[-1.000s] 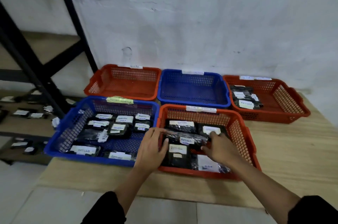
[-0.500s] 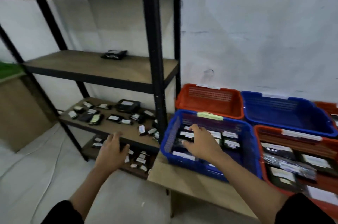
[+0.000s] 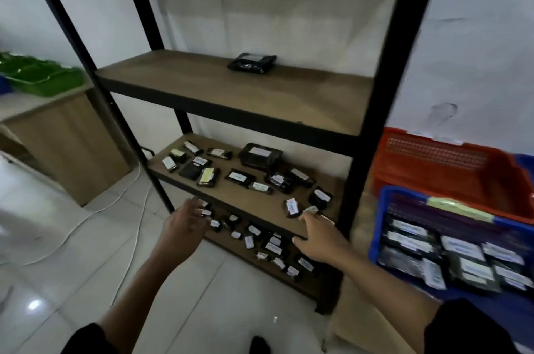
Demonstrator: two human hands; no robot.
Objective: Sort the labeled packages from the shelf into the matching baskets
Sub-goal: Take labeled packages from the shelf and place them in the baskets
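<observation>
A black metal shelf (image 3: 231, 111) with wooden boards fills the middle of the head view. Its middle board (image 3: 239, 195) carries several black packages with white labels, and more lie on the bottom board (image 3: 265, 241). One black package (image 3: 251, 62) sits alone on the upper board. My left hand (image 3: 183, 223) hovers with relaxed fingers before the left front edge of the middle board, holding nothing. My right hand (image 3: 318, 235) reaches over the board's front right corner, fingertips near a small labeled package (image 3: 292, 207). A blue basket (image 3: 378, 226) with packages and an orange basket (image 3: 439, 160) stand at the right.
The baskets rest on a wooden table (image 3: 361, 324) right of the shelf's black post (image 3: 372, 128). A white cable (image 3: 86, 218) trails over the tiled floor. At the left, a green tray (image 3: 37, 76) sits on a wooden cabinet (image 3: 63, 143).
The view has swung left from the baskets to the shelf. Both hands left the orange basket and now reach toward the middle board, holding nothing.
</observation>
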